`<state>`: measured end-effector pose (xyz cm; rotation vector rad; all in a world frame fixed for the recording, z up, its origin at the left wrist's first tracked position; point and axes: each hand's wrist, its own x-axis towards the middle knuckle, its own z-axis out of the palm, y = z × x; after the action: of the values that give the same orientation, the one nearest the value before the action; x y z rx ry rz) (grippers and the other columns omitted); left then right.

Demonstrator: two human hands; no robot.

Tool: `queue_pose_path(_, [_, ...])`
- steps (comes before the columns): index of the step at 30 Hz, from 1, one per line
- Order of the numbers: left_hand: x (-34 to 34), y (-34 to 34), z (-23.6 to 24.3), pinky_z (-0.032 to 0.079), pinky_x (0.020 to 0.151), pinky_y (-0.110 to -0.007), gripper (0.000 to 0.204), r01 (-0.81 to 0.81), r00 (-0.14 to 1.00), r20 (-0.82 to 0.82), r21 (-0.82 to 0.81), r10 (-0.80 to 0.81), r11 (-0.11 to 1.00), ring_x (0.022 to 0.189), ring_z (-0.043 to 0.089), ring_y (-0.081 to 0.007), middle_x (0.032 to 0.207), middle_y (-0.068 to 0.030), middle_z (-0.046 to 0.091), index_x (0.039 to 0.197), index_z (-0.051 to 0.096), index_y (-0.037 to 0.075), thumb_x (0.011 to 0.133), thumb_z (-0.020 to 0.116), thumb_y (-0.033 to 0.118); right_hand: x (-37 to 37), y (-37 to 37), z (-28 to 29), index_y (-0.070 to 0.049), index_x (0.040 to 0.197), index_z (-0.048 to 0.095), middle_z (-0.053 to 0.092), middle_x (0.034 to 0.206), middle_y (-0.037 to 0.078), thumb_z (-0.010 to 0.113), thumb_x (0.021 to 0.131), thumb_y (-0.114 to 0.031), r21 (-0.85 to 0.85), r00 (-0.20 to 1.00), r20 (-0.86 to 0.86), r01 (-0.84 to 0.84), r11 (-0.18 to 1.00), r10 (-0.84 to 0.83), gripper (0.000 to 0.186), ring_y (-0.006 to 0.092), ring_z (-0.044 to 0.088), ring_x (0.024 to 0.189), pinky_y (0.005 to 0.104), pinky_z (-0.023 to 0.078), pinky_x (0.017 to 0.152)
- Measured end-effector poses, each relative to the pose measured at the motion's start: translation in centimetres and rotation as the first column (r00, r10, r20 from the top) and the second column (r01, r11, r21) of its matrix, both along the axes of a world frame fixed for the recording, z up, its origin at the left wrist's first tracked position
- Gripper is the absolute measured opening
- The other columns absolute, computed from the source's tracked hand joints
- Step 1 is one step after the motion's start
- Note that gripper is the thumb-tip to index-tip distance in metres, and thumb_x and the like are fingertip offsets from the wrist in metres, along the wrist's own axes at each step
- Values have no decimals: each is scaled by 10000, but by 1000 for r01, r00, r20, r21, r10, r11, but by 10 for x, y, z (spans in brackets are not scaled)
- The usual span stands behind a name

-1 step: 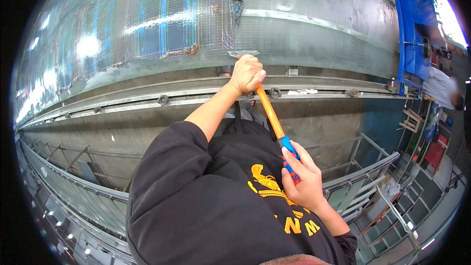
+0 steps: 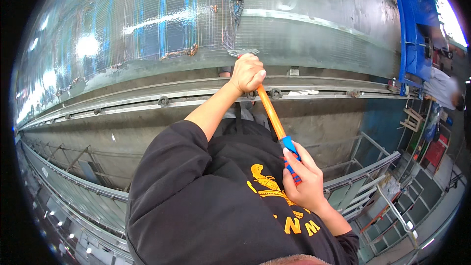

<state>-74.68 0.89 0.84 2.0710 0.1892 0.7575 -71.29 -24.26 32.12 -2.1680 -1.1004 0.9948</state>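
A long-handled scraper (image 2: 271,110) slants from my lower right up to the near edge of a wet, shiny grey-green surface (image 2: 314,44). Its shaft is orange, and the grip at the lower end is blue and red. My left hand (image 2: 248,72) is closed around the shaft near the head, knuckles up. Just beyond those fingers shows the thin, wide blade (image 2: 248,52), at the surface; whether it presses down I cannot tell. Lower down, my right hand (image 2: 304,176) wraps the grip in front of my black shirt. Beyond the blade lies a dark, crumpled clump (image 2: 236,7).
Brownish scraps (image 2: 189,50) lie on the lined, glossy left part of the surface. A metal rail (image 2: 211,91) with round fittings runs along its near side. A blue frame (image 2: 405,34) stands at the right, with a person (image 2: 441,88) beyond it. Metal railings (image 2: 370,167) are at lower right.
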Motion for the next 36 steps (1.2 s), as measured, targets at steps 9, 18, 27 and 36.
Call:
queue_pose_path(9, [36, 49, -3, 434, 618, -430, 367, -46, 994, 96, -61, 51, 997, 529, 494, -309, 570, -58, 479, 568, 484, 132, 873, 489, 337, 52, 77, 11, 1, 1200, 768, 656, 1354, 341, 746, 700, 57, -74, 998, 70, -1, 997, 6, 503, 396, 753, 1065, 392, 583, 934])
queue_pose_path(18, [67, 114, -11, 445, 636, -429, 347, 8, 999, 51, -67, -4, 998, 547, 505, -314, 581, -62, 487, 568, 479, 139, 851, 478, 339, 83, 142, 9, -2, 1152, 782, 680, 1309, 344, 755, 681, 73, -42, 994, 108, 37, 998, -32, 478, 380, 773, 984, 367, 601, 869])
queue_pose_path(27, [83, 155, 9, 459, 664, -455, 409, 144, 981, -139, 40, -138, 989, 653, 577, -346, 647, -99, 584, 607, 555, 81, 947, 535, 306, 76, 144, 2, 53, 1256, 721, 659, 1355, 305, 719, 839, 33, 47, 996, 25, 84, 995, -86, 417, 382, 751, 1084, 374, 593, 922])
queue_pose_path(36, [35, 50, 35, 508, 728, -477, 555, 176, 834, -471, -267, -288, 948, 724, 652, -363, 687, -120, 661, 670, 666, 53, 1051, 508, 424, 35, 42, 15, 8, 1259, 736, 660, 1369, 300, 725, 821, 36, 5, 999, 9, 40, 999, -40, 439, 390, 739, 1123, 388, 577, 972])
